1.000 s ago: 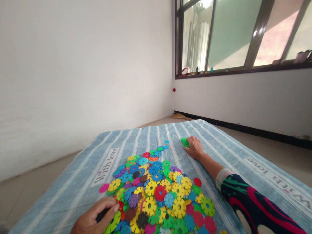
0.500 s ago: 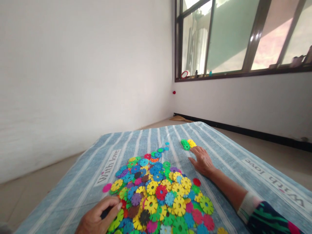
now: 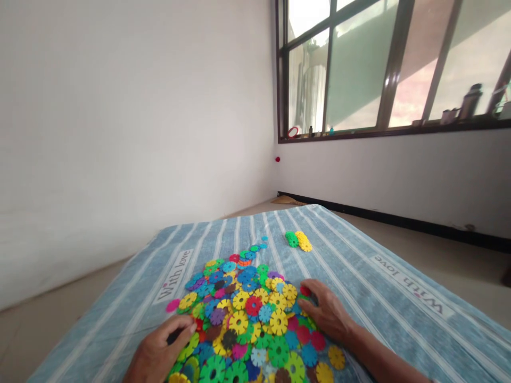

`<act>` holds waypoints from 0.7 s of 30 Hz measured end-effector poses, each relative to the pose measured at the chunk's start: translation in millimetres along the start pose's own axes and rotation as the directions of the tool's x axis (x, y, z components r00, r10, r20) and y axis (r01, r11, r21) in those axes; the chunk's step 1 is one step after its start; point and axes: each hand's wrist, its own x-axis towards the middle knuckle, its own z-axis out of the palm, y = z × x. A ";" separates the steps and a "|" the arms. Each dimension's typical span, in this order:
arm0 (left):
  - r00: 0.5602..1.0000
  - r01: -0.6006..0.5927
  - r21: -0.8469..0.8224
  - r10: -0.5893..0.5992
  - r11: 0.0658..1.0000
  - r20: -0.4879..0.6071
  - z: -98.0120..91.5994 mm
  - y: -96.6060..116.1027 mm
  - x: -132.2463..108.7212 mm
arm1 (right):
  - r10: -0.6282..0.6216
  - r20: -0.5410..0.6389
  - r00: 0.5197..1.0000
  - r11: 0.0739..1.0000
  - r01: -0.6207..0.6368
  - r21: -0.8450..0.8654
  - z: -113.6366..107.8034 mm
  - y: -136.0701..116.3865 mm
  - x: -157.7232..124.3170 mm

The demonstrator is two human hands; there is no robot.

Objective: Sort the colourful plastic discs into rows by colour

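Note:
A heap of colourful notched plastic discs (image 3: pixel 240 300) lies spread over the striped cloth. At its left edge is my left hand (image 3: pixel 162 346), fingers curled and thumb against the index finger, beside a red disc (image 3: pixel 198 323); whether anything is pinched there is hidden. My right hand (image 3: pixel 329 314) reaches over the right edge of the heap, thumb and fingers apart. Its fingertips are close to another red disc (image 3: pixel 305 291). Farther off, apart from the heap, a row of overlapping green discs (image 3: pixel 292 239) lies next to a row of yellow discs (image 3: pixel 304 242).
The blue striped cloth (image 3: pixel 131 314) covers the surface under the discs. White walls (image 3: pixel 139 117) and a dark-framed window (image 3: pixel 359 74) stand beyond, with bottles (image 3: pixel 471 101) and a red-rimmed round mirror (image 3: pixel 293 132) on the sill. A broom (image 3: pixel 287 200) lies on the floor in the corner.
My right hand has drawn back from the yellow row to the right side of the heap, leaving the yellow discs fully visible. My left hand stays at the left edge. The view has shifted slightly.

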 end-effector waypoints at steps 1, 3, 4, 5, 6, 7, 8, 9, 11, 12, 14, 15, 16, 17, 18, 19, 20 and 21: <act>1.000 0.000 0.001 0.000 1.000 0.004 -0.3 0.8 -0.1 | 0.002 0.011 1.000 1.000 -0.002 0.015 1.1 -3.1 -2.1; 1.000 -0.001 0.003 0.001 1.000 0.012 -0.6 1.4 -0.2 | 0.000 0.023 1.000 0.998 -0.001 0.057 3.8 -8.1 -6.4; 1.000 0.000 0.004 0.000 1.000 0.017 -0.7 1.4 -0.3 | -0.004 0.024 1.000 0.997 0.002 0.082 5.5 -10.3 -8.7; 1.000 0.003 0.005 -0.003 1.000 0.019 -0.8 1.5 -0.4 | -0.008 0.022 1.000 0.995 0.006 0.104 7.4 -12.6 -11.1; 1.000 0.005 0.008 -0.005 1.000 0.020 -1.1 1.7 -0.6 | -0.011 0.018 1.000 0.992 0.008 0.122 9.4 -15.0 -13.5; 1.000 0.004 0.009 -0.005 1.000 0.020 -1.6 2.2 -0.9 | -0.009 0.012 1.000 0.991 0.008 0.136 11.5 -17.3 -16.0; 1.000 0.000 0.011 0.000 1.000 0.020 -2.1 2.8 -1.4 | -0.005 0.008 1.000 0.989 0.004 0.145 13.4 -19.7 -18.3; 1.000 -0.007 0.013 0.007 1.000 0.021 -2.8 3.8 -1.9 | 0.000 0.005 1.000 0.988 -0.001 0.154 15.2 -21.8 -20.4; 1.000 -0.020 0.016 0.020 1.000 0.024 -4.0 6.1 -3.0 | 0.010 -0.002 1.000 0.986 -0.010 0.169 18.1 -25.4 -23.8; 0.999 -0.024 0.017 0.024 1.000 0.026 -4.5 7.4 -3.5 | 0.013 -0.008 1.000 0.984 -0.011 0.176 19.1 -26.8 -25.0; 0.999 -0.029 0.018 0.029 0.999 0.030 -5.0 9.5 -4.1 | 0.010 -0.019 1.000 0.982 -0.006 0.186 20.4 -28.8 -26.9; 0.999 -0.033 0.017 0.032 0.999 0.029 -5.1 10.2 -4.2 | 0.007 -0.020 1.000 0.982 -0.003 0.190 20.9 -29.7 -27.6; 0.999 -0.036 0.017 0.036 0.999 0.030 -5.0 10.7 -4.2 | 0.004 -0.016 1.000 0.981 -0.001 0.196 21.3 -30.6 -28.2; 0.999 -0.038 0.015 0.038 0.999 0.032 -4.9 10.9 -4.2 | -0.001 -0.008 1.000 0.979 0.002 0.205 21.9 -31.5 -28.9; 0.999 -0.039 0.014 0.038 0.999 0.032 -4.8 11.0 -4.2 | -0.008 0.002 1.000 0.976 0.007 0.217 22.7 -32.6 -29.7; 0.999 -0.036 0.013 0.036 0.999 0.030 -4.7 11.0 -4.3 | -0.015 0.011 1.000 0.973 0.012 0.230 23.7 -33.8 -30.7; 0.999 -0.033 0.011 0.033 0.999 0.029 -4.8 10.9 -4.5 | -0.022 0.019 1.000 0.970 0.017 0.244 24.9 -35.1 -31.7; 0.999 -0.031 0.010 0.031 0.999 0.029 -4.8 10.8 -4.7 | -0.028 0.024 0.999 0.966 0.021 0.257 26.1 -36.5 -32.8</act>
